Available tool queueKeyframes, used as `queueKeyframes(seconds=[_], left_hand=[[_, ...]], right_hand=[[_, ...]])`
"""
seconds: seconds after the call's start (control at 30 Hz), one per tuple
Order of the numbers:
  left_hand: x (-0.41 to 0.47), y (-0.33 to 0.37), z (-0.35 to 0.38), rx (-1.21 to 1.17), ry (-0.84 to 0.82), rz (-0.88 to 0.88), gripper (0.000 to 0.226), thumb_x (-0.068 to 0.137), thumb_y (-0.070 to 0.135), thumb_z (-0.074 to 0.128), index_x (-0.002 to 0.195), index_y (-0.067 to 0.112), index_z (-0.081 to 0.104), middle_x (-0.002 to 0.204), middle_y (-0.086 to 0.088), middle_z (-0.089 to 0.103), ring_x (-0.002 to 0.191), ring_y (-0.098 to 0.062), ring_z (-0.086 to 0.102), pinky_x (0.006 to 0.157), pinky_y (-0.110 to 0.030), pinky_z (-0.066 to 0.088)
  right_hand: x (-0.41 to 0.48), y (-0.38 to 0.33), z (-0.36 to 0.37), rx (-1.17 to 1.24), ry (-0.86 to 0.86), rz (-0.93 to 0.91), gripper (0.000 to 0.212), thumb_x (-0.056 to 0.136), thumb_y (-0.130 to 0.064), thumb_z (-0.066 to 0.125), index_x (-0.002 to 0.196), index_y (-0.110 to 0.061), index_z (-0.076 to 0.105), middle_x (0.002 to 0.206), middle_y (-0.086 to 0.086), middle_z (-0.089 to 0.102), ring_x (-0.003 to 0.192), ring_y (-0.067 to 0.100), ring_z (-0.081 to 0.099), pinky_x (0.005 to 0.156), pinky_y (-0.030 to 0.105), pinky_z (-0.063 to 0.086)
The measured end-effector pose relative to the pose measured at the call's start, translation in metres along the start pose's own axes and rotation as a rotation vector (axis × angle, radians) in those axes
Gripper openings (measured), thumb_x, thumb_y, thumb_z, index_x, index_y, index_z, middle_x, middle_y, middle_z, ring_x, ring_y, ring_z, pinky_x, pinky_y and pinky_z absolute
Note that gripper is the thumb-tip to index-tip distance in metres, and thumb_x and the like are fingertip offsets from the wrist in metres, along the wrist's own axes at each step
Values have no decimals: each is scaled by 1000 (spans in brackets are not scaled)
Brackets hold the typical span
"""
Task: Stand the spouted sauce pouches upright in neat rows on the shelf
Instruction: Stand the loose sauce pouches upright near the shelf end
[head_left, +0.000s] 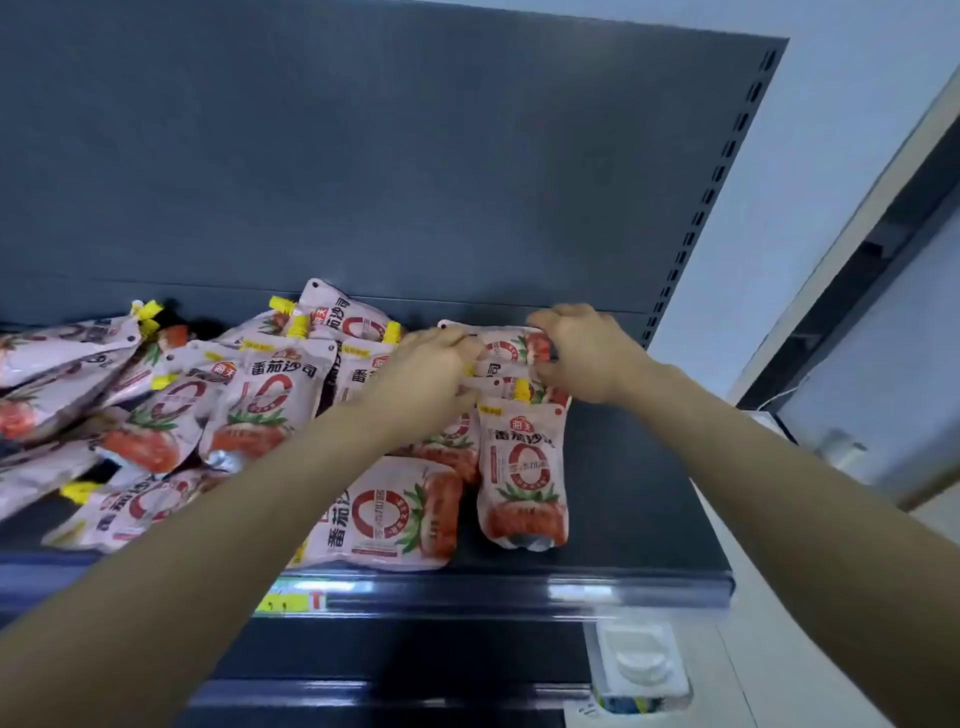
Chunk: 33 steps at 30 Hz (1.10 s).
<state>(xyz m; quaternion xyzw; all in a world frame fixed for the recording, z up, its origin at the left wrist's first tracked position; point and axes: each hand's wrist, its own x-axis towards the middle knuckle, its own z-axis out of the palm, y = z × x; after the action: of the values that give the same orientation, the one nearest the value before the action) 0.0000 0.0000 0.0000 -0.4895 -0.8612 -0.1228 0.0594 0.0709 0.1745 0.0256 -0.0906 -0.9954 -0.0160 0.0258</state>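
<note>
Behind both hands rises the dark grey back panel (415, 156) of a shop shelf (628, 483), with one slotted upright (719, 166) running up beyond the right hand.

Left of the left hand (431, 376) lies a heap of pouches (156, 431), pink-white with a tomato picture. They are tumbled flat and overlapping. About ten show there, though the overlap stops an exact count.

Under the left forearm, one flat pouch (387, 519) lies on its side at the shelf's front edge. Just on the near side of the right hand (584, 353), one standing pouch (524, 483) is upright on its base, face outward, just beside the flat one.

Between the two hands, towards the back of the shelf, is the held pouch (511, 348), upright behind the standing one. The left hand's fingertips pinch its top left edge, and the right hand's curled fingers and thumb grip its right edge. Whether another pouch stands between those two cannot be told.

Below the right forearm is one white plastic tray (639, 665). Below the left forearm, the shelf's front rail (493, 592) carries one green and yellow price label (293, 603), its print blurred.

Seven yellow spout caps (298, 327) can be made out. The readable pouch fronts say 番茄沙司 beside a red badge, 海天, above a big red 0.
</note>
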Motion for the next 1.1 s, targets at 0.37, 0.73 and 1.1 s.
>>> queueKeyframes(seconds=[0.37,0.73,1.1], left_hand=[[30,-4,37,-159,-274,-141,52,87,38,57,133,18,47,136,-5,50,127,-25,42,110,-38,27],[49,-2,62,-292,-372,-345,23,82,38,61,73,17,58,84,-1,57,96,-27,53,86,-34,37],[35,-3,50,-449,-264,-517,18,82,25,67,72,14,58,84,0,59,76,-14,55,67,-27,44]], right_hand=[[38,15,23,63,-63,-10,45,87,-22,56,131,-14,49,127,11,57,118,32,52,98,43,45],[81,30,51,352,-194,20,38,91,-19,58,128,-9,55,128,8,60,116,26,57,91,27,42],[122,40,65,218,-224,-139,11,87,-19,57,88,-8,59,105,15,66,90,29,60,71,29,44]])
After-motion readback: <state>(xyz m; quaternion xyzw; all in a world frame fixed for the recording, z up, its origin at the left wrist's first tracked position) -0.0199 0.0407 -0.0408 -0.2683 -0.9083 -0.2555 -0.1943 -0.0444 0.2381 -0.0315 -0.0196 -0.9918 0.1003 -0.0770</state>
